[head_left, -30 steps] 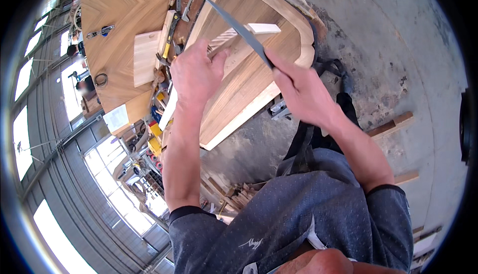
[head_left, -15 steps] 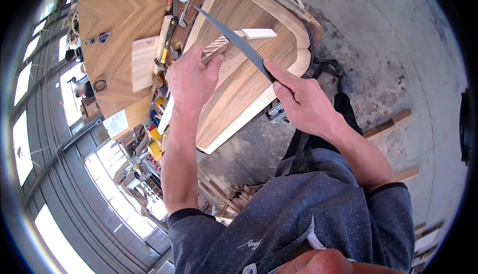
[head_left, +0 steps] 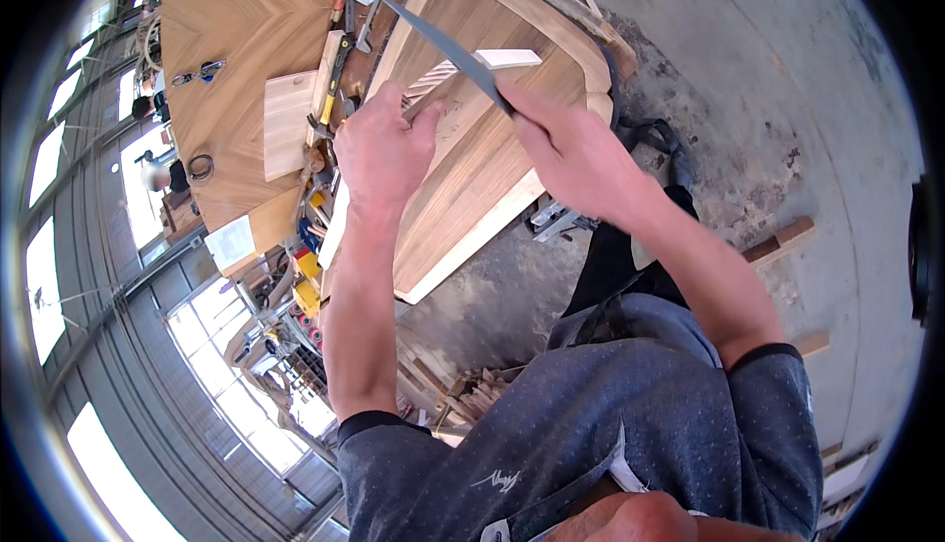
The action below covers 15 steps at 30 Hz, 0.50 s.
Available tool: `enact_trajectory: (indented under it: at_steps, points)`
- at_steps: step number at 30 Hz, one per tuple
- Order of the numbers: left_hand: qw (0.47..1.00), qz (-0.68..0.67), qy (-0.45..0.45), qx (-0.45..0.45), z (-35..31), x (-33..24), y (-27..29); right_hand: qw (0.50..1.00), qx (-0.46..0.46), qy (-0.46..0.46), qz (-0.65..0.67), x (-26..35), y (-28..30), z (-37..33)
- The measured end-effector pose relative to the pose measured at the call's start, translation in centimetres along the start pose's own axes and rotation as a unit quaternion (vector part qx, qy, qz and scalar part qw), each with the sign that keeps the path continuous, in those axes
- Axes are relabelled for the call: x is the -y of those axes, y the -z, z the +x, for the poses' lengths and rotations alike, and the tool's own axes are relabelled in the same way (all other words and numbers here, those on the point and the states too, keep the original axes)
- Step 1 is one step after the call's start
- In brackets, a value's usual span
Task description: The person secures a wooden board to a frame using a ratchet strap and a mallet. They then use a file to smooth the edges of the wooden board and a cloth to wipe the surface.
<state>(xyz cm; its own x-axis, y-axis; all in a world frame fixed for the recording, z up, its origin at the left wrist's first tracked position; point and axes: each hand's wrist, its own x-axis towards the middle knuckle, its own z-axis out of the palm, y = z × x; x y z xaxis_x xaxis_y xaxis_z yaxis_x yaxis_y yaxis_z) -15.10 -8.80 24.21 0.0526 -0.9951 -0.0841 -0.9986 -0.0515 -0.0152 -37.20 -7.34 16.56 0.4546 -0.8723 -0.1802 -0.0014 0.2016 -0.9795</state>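
My left hand is closed around the near end of a carved wooden piece with slanting spiral grooves and a pale squared far end. My right hand grips the near end of a long grey tapered file, its thumb and fingers wrapped round it. The file lies across the carved piece and hides part of it; whether the two touch is hard to tell. Beneath both hands is a large wooden panel with rounded corners, a brown striped middle and a pale border. Faint pencil marks show on it beside my left hand.
Left of the panel lie a hammer with a yellow and black handle, other hand tools and a pale board. Beyond them is a chevron-patterned wooden tabletop. Wood offcuts lie on the concrete floor at the right.
My right hand has moved up and to the left, carrying the file forward across the carved piece. My left hand stays nearly in place, still holding the piece.
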Motion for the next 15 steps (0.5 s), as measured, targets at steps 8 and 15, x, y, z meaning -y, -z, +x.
enact_trajectory:
  at_steps: [8, 15]
  points:
    - [1.0, 0.019, 0.0, -0.001, -0.2, -0.4, 0.5, 0.999, 0.018, -0.033, -0.002, 1.2, 0.0, 1.1]
    - [0.999, 0.053, -0.007, -0.007, 0.4, 0.2, 0.4, 0.998, 0.024, -0.034, -0.036, 0.4, 0.4, 0.5]
